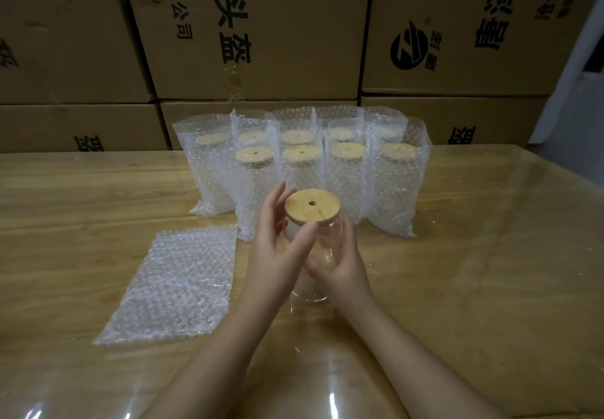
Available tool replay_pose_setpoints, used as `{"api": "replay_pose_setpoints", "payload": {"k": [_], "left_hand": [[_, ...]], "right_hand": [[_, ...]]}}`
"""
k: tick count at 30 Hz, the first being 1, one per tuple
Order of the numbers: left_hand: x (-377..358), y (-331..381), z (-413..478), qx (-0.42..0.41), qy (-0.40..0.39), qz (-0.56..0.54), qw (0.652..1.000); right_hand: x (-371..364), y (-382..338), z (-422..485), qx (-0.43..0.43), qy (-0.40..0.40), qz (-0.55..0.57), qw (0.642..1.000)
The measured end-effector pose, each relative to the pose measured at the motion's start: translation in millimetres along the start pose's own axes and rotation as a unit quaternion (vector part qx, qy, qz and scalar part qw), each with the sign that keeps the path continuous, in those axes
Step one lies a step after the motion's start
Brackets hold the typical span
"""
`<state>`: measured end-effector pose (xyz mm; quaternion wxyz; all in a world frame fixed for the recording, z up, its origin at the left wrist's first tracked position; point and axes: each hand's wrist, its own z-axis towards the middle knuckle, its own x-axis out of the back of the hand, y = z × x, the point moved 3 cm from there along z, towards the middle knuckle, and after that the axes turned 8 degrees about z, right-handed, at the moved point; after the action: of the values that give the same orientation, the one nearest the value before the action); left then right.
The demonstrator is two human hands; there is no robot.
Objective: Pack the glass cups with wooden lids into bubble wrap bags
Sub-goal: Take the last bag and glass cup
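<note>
The glass cup [323, 243] sits between my left hand [277, 252] and right hand [340, 265], with the lid [312, 206] on top at my fingers [277, 199]. Left of them a flat bag [173, 281] lies on the table [490, 255]. Beyond them stand bagged cups [304, 163] in two rows, with cartons [261, 26] stacked behind.

Stacked brown cardboard boxes [261, 26] behind a light wooden table [490, 255].
The boxes bear black print; a glossy clear sheet [330, 399] covers the table.
</note>
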<state>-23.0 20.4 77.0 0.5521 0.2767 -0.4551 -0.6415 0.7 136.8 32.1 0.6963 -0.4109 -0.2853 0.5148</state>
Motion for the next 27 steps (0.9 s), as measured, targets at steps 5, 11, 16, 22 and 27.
{"api": "replay_pose_setpoints", "payload": {"k": [5,11,16,22,27], "left_hand": [[-15.1,27.4,26.9,-0.006,-0.001,0.142,0.990],[-10.3,24.4,33.9,-0.107,-0.022,0.148,0.983],[-2.3,22.3,38.5,-0.122,-0.129,0.145,0.973],[57.9,-32.0,38.2,0.067,0.058,0.298,0.951],[78.3,-74.9,21.6,0.153,-0.096,0.695,0.696]], "right_hand": [[-0.3,13.1,-3.2,-0.096,-0.023,0.002,0.995],[-0.5,15.4,-2.6,-0.106,-0.027,-0.014,0.994],[2.1,16.7,-3.3,-0.103,-0.027,0.001,0.994],[5.6,19.4,-6.1,-0.104,-0.033,0.039,0.993],[16.3,16.0,-3.3,-0.101,0.072,0.072,0.990]]}}
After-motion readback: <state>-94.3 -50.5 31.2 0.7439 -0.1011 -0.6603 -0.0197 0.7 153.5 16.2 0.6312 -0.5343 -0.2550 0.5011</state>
